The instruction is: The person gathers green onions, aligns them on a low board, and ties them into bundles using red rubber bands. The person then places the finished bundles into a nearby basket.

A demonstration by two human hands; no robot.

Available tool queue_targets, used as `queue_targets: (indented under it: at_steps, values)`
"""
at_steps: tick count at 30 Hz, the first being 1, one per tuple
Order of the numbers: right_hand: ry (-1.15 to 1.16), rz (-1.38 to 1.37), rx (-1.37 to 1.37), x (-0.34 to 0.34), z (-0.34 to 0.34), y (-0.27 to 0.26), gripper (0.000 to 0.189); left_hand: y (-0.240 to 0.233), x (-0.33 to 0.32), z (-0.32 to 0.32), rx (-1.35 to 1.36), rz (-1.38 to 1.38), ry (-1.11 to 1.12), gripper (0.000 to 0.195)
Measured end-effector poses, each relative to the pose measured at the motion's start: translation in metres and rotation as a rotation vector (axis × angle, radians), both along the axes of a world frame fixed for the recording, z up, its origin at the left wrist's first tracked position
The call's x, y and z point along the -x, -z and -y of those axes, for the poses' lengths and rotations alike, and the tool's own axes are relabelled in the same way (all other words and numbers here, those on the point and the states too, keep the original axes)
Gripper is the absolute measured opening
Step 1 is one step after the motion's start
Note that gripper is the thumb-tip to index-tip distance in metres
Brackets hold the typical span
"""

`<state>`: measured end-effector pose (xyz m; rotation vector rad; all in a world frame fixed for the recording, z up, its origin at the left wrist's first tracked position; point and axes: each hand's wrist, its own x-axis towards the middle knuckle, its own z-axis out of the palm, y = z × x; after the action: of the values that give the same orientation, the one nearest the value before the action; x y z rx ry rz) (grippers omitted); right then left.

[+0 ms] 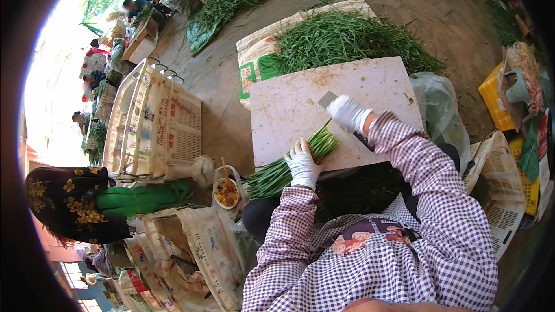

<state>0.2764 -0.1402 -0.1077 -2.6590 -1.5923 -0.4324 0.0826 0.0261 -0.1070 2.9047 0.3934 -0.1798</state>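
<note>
On a white board before me lies a bundle of slender green stalks, perhaps chives, banded near its cut, pale end. My left hand, in a white glove, rests around the bundle just behind that end. My right hand, also gloved and blurred by motion, grips a knife above the board. The knife's flat metal blade shows past the fingers and its dark handle by the wrist. One stalk sticks out of the bundle towards the right hand. Brown dirt and small green scraps mark the board.
Beyond the board, loose greens are heaped on a woven sack. Plastic crates stand at the left, near a bowl of food. A clear plastic bag hangs by the board's right edge. Other people sit far left.
</note>
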Motion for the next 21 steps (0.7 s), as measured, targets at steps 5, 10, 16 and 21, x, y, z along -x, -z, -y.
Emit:
queue_targets:
  at_steps: [5,10,16,21]
  values:
    - [0.64,0.135,-0.152,-0.087,0.082,-0.046,0.011,0.006,-0.002,-0.001,-0.027,-0.014,-0.018,0.122]
    - [0.795,-0.292,-0.135,-0.075,0.099,-0.08,0.025,0.015,-0.007,-0.006,-0.018,0.057,-0.024,0.085]
    - [0.323,-0.621,-0.522,0.006,0.078,-0.112,0.06,-0.036,0.004,-0.016,0.285,0.367,0.11,0.072]
    - [-0.091,-0.54,-0.87,0.06,0.073,-0.188,0.068,-0.101,0.033,0.007,0.92,0.307,0.077,0.073]
